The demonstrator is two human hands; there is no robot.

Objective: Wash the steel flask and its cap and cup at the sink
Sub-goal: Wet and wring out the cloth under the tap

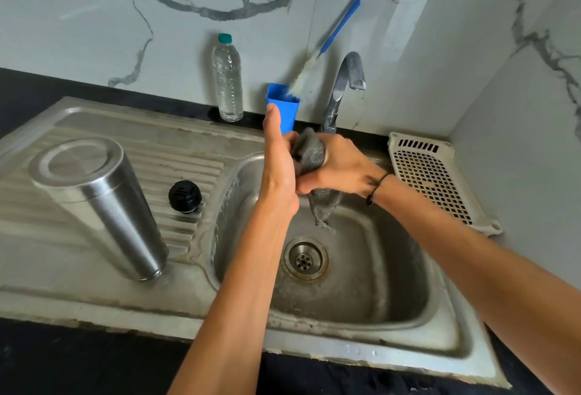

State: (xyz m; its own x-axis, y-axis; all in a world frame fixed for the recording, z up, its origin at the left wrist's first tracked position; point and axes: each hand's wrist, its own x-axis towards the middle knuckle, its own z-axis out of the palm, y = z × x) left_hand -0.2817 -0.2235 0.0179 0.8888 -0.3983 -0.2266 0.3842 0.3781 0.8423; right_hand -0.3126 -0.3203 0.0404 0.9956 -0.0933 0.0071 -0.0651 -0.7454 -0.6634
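Note:
The steel flask [103, 206] stands upside down on the drainboard at the left. Its black cap [185, 196] sits on the ribbed drainboard to the flask's right. Over the sink basin [361, 284], both hands meet around a bunched grey scrub cloth [309, 152] whose tail hangs down toward the drain. My left hand [278, 171] holds the bundle from the left with the thumb pointing up. My right hand [342, 168] grips it from the right. I cannot tell whether the cup is inside the cloth; no cup shows elsewhere.
The faucet [342, 86] arches over the back of the basin with no water visible. A blue holder [284, 111] with a long blue brush [339, 27] and a clear plastic bottle [228, 80] stand by the wall. A white perforated tray [430, 174] lies at the right.

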